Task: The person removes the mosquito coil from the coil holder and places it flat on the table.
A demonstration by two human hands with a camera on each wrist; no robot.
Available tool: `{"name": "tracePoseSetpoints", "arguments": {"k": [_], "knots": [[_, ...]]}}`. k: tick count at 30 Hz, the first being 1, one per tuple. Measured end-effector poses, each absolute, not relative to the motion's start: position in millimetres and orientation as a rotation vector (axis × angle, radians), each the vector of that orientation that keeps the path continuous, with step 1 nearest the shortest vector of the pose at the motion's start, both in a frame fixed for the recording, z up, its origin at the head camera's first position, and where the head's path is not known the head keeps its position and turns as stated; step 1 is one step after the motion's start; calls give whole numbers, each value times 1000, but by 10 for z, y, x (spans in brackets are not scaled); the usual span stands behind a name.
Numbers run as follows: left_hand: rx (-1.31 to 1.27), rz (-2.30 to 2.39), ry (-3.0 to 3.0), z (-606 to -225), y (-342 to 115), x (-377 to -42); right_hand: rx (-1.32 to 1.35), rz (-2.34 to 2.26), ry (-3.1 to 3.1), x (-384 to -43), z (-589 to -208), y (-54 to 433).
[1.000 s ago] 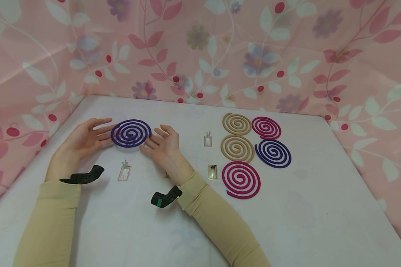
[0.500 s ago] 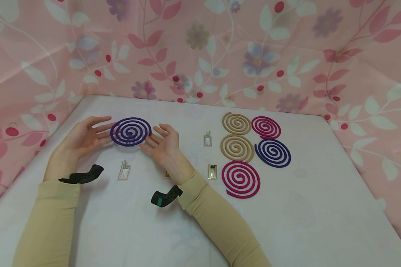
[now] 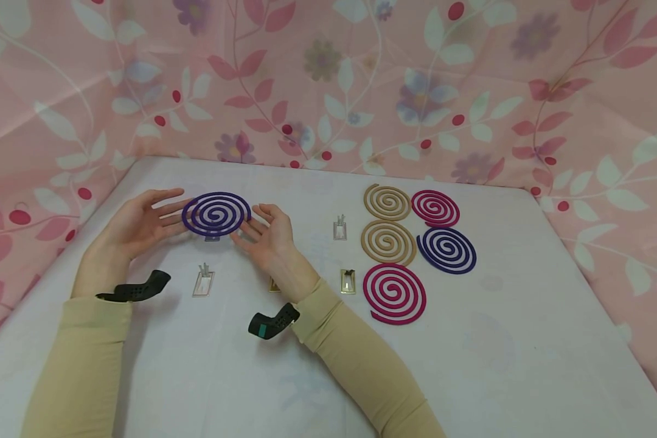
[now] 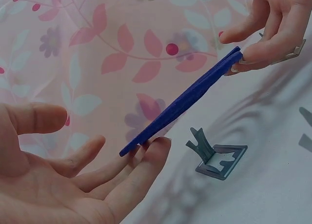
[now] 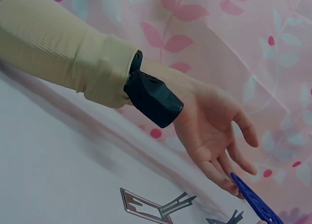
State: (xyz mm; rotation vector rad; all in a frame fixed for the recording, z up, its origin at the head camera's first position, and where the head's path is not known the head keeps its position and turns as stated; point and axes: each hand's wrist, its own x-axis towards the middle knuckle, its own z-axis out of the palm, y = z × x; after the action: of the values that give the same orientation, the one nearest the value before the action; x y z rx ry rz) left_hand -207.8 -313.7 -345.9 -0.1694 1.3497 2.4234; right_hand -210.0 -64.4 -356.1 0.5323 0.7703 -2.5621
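In the head view a purple-blue mosquito coil (image 3: 216,214) lies across the fingers of both hands, above the table. My left hand (image 3: 142,222) supports its left edge from below; in the left wrist view the left thumb stands apart from it. On the coil's right edge, fingers of my right hand (image 3: 268,237) touch it, palm turned upward. Beneath the coil a small metal coil stand (image 4: 222,160) rests on the cloth with its prongs raised; the head view shows only a sliver of it. The right wrist view shows the left hand from the side, its fingers loosely extended.
Beige coils (image 3: 389,242), magenta coils (image 3: 395,294) and another purple-blue coil (image 3: 447,250) lie at the right. A silver stand (image 3: 203,283) sits nearer me; another silver stand (image 3: 340,229) and a gold stand (image 3: 348,281) are right of centre. The right wrist partly hides one more gold stand (image 3: 274,284).
The held coil has risen slightly and shifted a little right, and part of the stand under it now shows. Both hands keep nearly the same place.
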Motion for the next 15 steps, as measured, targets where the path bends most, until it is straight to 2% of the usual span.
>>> {"name": "tracePoseSetpoints", "arguments": {"k": [15], "knots": [[-107,2431,1355,-3343,-3022,-2059,513,-2512,878,-2150,-3478,-523]]}}
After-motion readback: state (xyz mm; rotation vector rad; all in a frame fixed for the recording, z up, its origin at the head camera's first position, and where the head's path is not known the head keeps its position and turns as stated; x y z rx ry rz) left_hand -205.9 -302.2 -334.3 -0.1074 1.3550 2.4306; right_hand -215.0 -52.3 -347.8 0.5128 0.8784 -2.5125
